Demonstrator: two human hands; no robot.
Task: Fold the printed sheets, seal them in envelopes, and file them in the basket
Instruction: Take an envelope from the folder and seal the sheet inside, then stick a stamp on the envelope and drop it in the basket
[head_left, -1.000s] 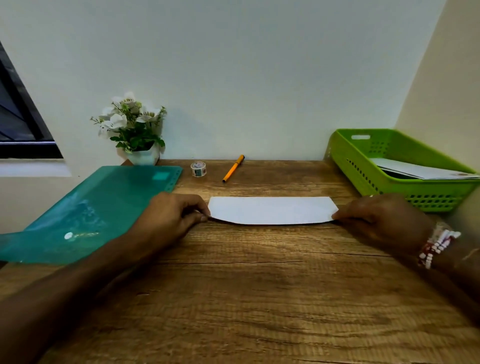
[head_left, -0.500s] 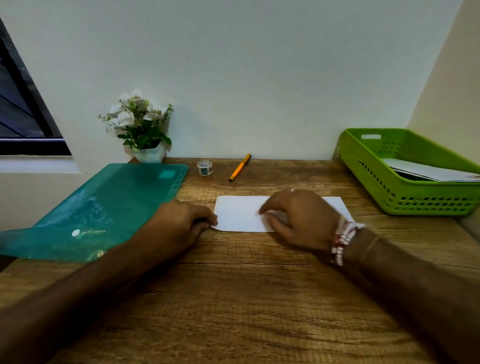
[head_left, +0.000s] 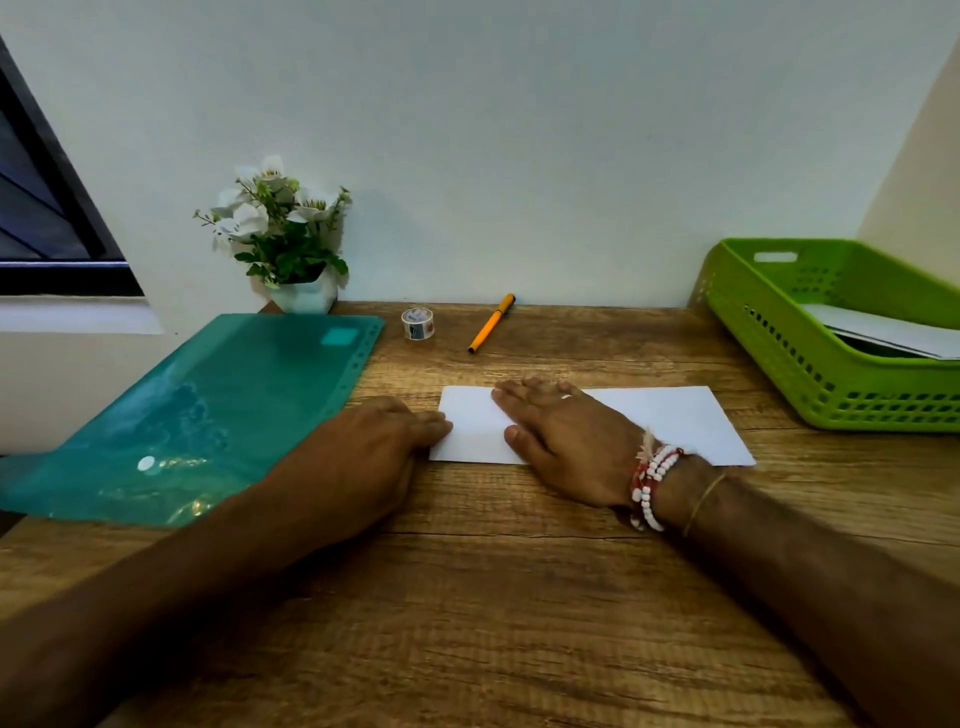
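Observation:
A folded white sheet lies flat on the wooden desk. My right hand presses down on its left half with straight fingers. My left hand rests at the sheet's left edge, fingertips touching that end; whether it pinches the paper I cannot tell. A green basket stands at the right, holding white envelopes.
A teal plastic folder lies at the left, overhanging the desk edge. A small tape roll, an orange pen and a potted white flower sit along the back wall.
My right hand left the sheet's right end, moved to the middle, then slid left and flattened on the paper. The left hand stayed at the left edge.

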